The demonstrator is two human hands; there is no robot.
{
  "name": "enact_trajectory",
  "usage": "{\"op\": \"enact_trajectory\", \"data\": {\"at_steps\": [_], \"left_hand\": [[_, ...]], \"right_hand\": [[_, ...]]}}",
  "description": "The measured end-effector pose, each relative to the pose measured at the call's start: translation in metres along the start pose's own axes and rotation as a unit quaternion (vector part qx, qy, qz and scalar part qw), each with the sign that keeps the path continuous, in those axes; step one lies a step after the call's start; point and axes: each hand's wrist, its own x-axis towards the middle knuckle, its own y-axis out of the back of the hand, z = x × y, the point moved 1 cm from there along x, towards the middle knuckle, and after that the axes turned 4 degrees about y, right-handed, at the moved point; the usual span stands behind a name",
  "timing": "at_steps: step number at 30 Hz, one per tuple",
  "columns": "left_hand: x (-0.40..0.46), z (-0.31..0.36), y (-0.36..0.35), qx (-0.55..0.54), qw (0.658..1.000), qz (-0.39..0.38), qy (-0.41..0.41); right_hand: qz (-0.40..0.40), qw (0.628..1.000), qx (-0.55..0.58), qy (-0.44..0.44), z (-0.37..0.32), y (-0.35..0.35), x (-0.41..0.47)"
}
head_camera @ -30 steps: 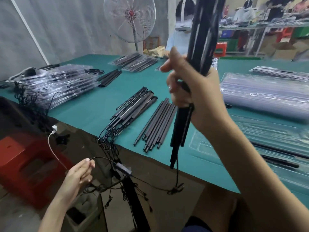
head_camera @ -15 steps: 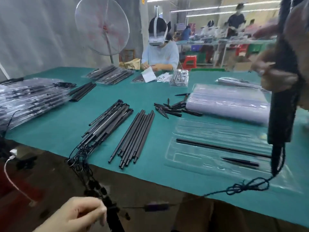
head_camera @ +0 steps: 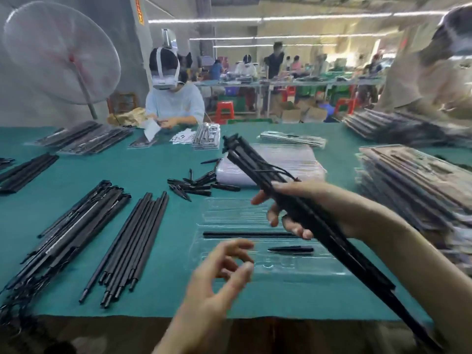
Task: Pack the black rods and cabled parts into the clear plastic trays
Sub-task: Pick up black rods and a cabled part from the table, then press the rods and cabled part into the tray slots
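Note:
My right hand [head_camera: 304, 208] grips a bundle of black cabled rods [head_camera: 258, 164] and holds it slanted over a clear plastic tray [head_camera: 275, 269]. The tray lies on the green table and holds one long black rod [head_camera: 245, 234] and a short black piece [head_camera: 291, 249]. My left hand [head_camera: 224, 267] hovers at the tray's near left corner with fingers loosely curled, holding nothing. Left of the tray lie a row of plain black rods [head_camera: 135, 241] and a pile of cabled rods [head_camera: 74, 231] whose cables hang over the table edge.
Short black pieces [head_camera: 194, 186] are scattered beyond the tray beside a stack of clear trays [head_camera: 286, 162]. Filled trays are stacked at the right [head_camera: 413, 190] and far left [head_camera: 84, 137]. A person [head_camera: 173, 103] works across the table. A fan [head_camera: 61, 54] stands at the back left.
My right hand has lowered the bundle from upright to slanted over the tray. My left hand has risen from below the table edge to the tray's corner, no longer holding the cable.

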Motion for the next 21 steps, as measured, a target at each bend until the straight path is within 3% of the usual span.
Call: {"op": "enact_trajectory", "data": {"at_steps": [1, 7, 10, 11, 13, 14, 16, 19, 21], "left_hand": [[0.006, 0.003, -0.001, -0.083, 0.995, 0.039, 0.036], [0.067, 0.016, 0.005, -0.155, 0.974, 0.146, 0.083], [0.072, -0.003, -0.002, -0.218, 0.959, 0.16, 0.088], [0.073, -0.008, -0.004, -0.227, 0.956, 0.163, 0.094], [0.076, -0.021, -0.008, -0.237, 0.947, 0.185, 0.114], [0.077, -0.029, -0.008, -0.248, 0.938, 0.209, 0.126], [0.079, -0.043, -0.005, -0.279, 0.911, 0.261, 0.153], [0.083, -0.063, 0.0, -0.322, 0.88, 0.293, 0.192], [0.084, -0.075, -0.002, -0.344, 0.863, 0.302, 0.215]], "right_hand": [[-0.008, 1.0, -0.017, -0.014, 0.005, 0.002, 0.003], [-0.058, 0.993, -0.084, -0.061, 0.027, 0.001, 0.023], [0.001, 0.982, -0.185, -0.039, 0.031, 0.006, 0.027], [0.038, 0.962, -0.271, -0.018, 0.032, 0.009, 0.027], [0.116, 0.883, -0.452, 0.042, 0.038, 0.02, 0.03], [0.159, 0.844, -0.507, 0.073, 0.043, 0.026, 0.029], [0.215, 0.821, -0.515, 0.123, 0.053, 0.037, 0.023], [0.19, 0.917, -0.337, 0.094, 0.068, 0.052, 0.01], [0.168, 0.934, -0.313, 0.028, 0.076, 0.063, 0.002]]}}
